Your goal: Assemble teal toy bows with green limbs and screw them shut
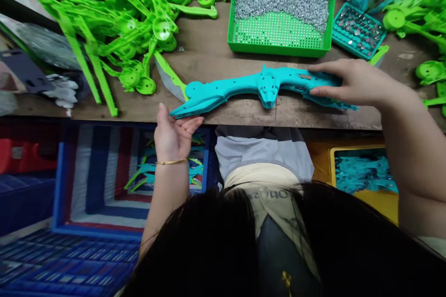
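Note:
A turquoise plastic toy bow (240, 86) lies across the front of the wooden bench, with a raised animal-head shape at its middle. My left hand (176, 134) is palm up at the bow's left tip. Its fingers are stretched out and touch the tip from below, with the thumb apart. Over the right end, my right hand (358, 81) grips the bow between thumb and fingers. A green piece with a clear blade-like edge (170, 76) sticks out behind the bow's left end.
Bright green plastic parts (139, 23) are heaped at the back left. A green basket (278, 48) holds small screws, beside a teal tray (358, 32) of small metal pieces. Below the bench edge are a lined blue crate (62, 171) and a yellow bin (376, 204) with turquoise parts.

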`<state>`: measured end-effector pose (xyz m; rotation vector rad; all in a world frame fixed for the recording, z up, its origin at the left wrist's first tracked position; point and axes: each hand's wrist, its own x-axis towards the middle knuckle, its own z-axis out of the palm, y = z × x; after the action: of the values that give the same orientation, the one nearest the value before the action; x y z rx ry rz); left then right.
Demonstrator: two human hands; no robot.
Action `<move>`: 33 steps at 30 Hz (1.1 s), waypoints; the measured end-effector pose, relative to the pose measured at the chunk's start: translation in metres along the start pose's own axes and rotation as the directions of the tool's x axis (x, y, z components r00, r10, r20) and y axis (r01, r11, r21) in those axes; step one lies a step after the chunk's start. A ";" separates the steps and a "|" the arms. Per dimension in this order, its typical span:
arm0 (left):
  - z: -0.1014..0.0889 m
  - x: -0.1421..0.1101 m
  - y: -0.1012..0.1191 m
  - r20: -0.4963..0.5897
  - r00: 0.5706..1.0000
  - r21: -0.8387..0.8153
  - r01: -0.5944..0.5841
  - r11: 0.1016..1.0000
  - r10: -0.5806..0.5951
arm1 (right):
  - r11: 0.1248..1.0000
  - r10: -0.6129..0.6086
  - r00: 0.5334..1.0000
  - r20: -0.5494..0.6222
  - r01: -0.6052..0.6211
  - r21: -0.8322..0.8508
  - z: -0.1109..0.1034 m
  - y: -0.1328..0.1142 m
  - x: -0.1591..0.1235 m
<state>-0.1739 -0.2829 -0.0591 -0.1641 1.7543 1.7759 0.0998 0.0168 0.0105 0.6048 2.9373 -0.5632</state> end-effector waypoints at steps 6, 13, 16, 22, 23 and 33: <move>0.000 0.001 -0.002 -0.008 1.000 0.005 -0.010 1.000 0.010 | 1.000 -0.012 1.000 -0.021 0.013 0.022 0.005 0.000 0.001; 0.000 0.000 -0.003 -0.003 1.000 0.001 -0.027 1.000 0.027 | 1.000 0.008 1.000 -0.023 -0.009 -0.008 0.013 -0.002 -0.008; 0.000 0.000 -0.002 -0.001 1.000 -0.011 -0.031 0.999 0.031 | 1.000 0.019 1.000 -0.021 -0.020 -0.006 0.015 -0.004 -0.012; 0.000 0.001 0.000 -0.022 1.000 0.018 -0.012 1.000 0.013 | 0.999 0.022 1.000 0.001 -0.022 -0.033 0.012 -0.004 -0.005; 0.000 0.002 0.000 -0.014 1.000 0.018 -0.021 1.000 0.021 | 0.999 0.015 1.000 0.002 -0.015 -0.038 0.012 -0.004 -0.004; 0.000 -0.002 -0.002 0.014 0.999 -0.028 -0.049 0.998 0.049 | 0.999 0.028 1.000 0.008 -0.027 -0.045 0.015 -0.006 -0.011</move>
<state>-0.1714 -0.2836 -0.0602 -0.1203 1.7377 1.8322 0.1076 0.0018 0.0004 0.6350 2.9204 -0.4940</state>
